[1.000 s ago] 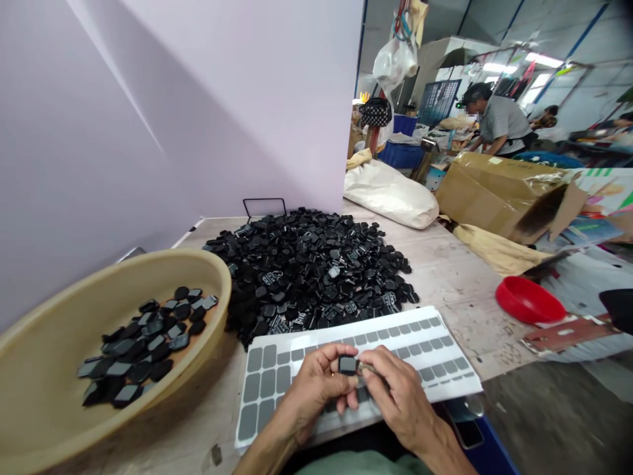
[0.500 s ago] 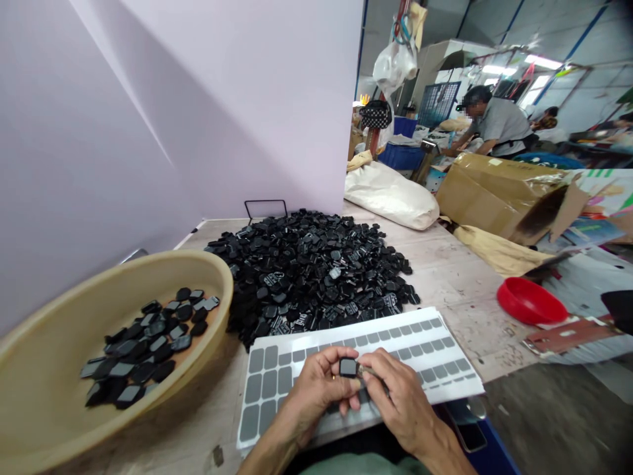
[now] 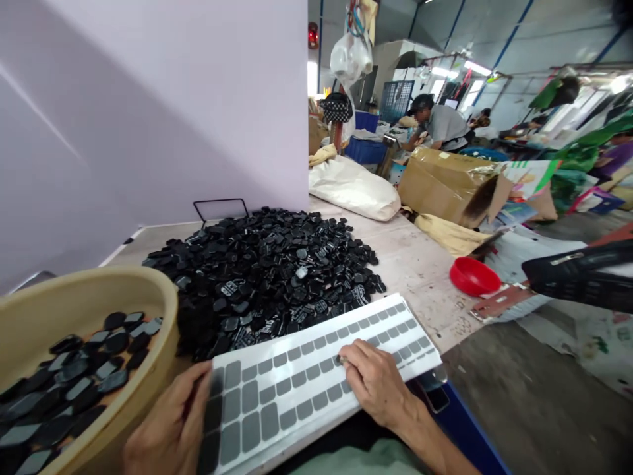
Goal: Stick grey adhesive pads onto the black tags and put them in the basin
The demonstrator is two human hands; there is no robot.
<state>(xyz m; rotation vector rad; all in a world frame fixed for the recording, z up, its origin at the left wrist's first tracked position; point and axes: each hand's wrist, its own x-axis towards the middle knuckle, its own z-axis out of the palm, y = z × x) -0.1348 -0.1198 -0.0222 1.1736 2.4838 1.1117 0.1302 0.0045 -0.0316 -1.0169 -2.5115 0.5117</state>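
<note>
My left hand (image 3: 171, 422) is low between the basin and the left edge of a white sheet (image 3: 297, 359) of grey rounded stickers. Its fingers are stretched out and a little blurred, and no piece shows in them. Over the middle of the sheet, my right hand (image 3: 376, 386) is closed, its thumb and forefinger pinching a small thin tool (image 3: 341, 359) whose tip is at a grey sticker. Most of that tool is hidden by the fingers. Behind the sheet lies a big heap of small black pieces (image 3: 277, 264), some with pale markings.
A beige basin (image 3: 171, 310) at the left holds black pieces with grey faces. To the right are a red bowl (image 3: 475, 276), a white sack (image 3: 356, 188) and an open cardboard box (image 3: 445, 185). A person in grey (image 3: 445, 125) bends over work farther back.
My hands have parted: the left went left toward the basin, and the black piece it held is no longer seen. My right hand now works on the sheet. The view has swung right.
</note>
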